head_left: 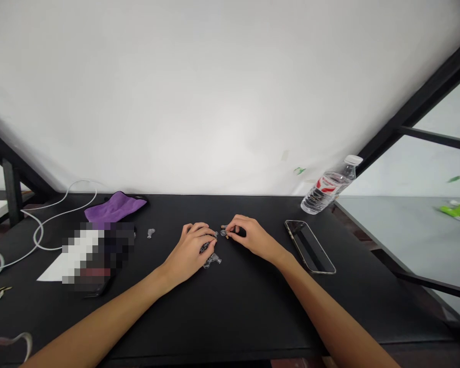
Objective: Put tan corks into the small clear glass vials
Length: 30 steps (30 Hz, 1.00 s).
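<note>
My left hand [193, 250] and my right hand [249, 235] meet near the middle of a black table [233, 312]. My right thumb and fingers pinch a small round glinting part [223, 233], with a tiny orange-brown tip [224, 226] beside it. The left fingertips close on a small clear piece [215, 234]. Below that hand, a crumpled clear plastic piece [211, 261] lies on the table, partly hidden by the palm.
Left of my hands lie a small clear fragment [151, 233], a purple cloth [115, 208], a pixelated item [95, 255] and a white cable [61, 217]. To the right are a smartphone [309, 247] and a plastic water bottle [328, 186], lying down. A grey table [402, 240] stands beyond.
</note>
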{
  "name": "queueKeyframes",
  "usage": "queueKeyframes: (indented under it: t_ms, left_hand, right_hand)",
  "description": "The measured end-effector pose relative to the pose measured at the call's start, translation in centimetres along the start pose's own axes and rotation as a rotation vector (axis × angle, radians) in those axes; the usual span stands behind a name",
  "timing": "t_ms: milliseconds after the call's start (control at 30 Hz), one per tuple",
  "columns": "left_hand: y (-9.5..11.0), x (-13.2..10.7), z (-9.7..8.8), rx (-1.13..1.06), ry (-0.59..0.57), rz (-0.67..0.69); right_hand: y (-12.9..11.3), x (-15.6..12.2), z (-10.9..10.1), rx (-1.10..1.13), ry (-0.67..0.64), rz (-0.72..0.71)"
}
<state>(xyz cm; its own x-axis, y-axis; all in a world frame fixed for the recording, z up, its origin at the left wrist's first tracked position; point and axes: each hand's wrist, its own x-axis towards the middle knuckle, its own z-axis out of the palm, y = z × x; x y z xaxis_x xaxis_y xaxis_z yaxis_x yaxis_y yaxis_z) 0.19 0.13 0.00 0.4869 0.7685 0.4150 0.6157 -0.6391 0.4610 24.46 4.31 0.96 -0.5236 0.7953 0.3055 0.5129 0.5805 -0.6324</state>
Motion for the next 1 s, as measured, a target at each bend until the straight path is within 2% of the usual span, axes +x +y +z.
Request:
queueKeyframes:
  t_ms: [400,600,1000]
  left_hand:
    - [-0.3,0.0,0.2,0.002,0.035,0.011]
    - [0.0,0.0,0.0,-0.009,0.030,-0.001]
    - [0.6,0.2,-0.3,-0.058,0.000,0.029]
  right_hand:
    - [0.8,0.0,0.0,0.011,0.013,0.001]
    - [0.2,-0.1,-1.1,0.006,0.006,0.027]
    - [-0.3,-0.3,-1.1,-0.032,-0.062,0.037]
